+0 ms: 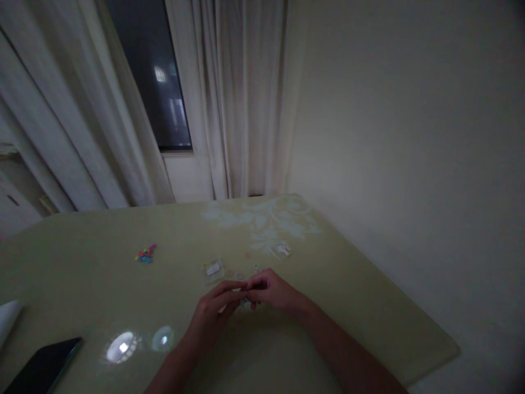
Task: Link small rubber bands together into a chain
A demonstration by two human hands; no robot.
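Over the near middle of the table point(135, 295), my left hand point(219, 301) and my right hand point(268, 290) meet at the fingertips. Both are closed in a pinch. A small pale, shiny bit point(245, 301) shows just below the fingers; its kind is too small to tell. Just beyond my left hand lies a clear plastic case point(214, 270) with a white label and a small yellow ring. Small pale rings lie past my fingers, among them a whitish ring point(256, 266) and a pinkish ring point(248, 255).
A clear packet with a white piece point(283, 250) lies farther right. Colourful small pieces point(146, 254) form a pile at the left. A dark flat device point(47, 364) rests at the near left, by a white object point(9, 318). The wall point(410, 164) borders the table's right side.
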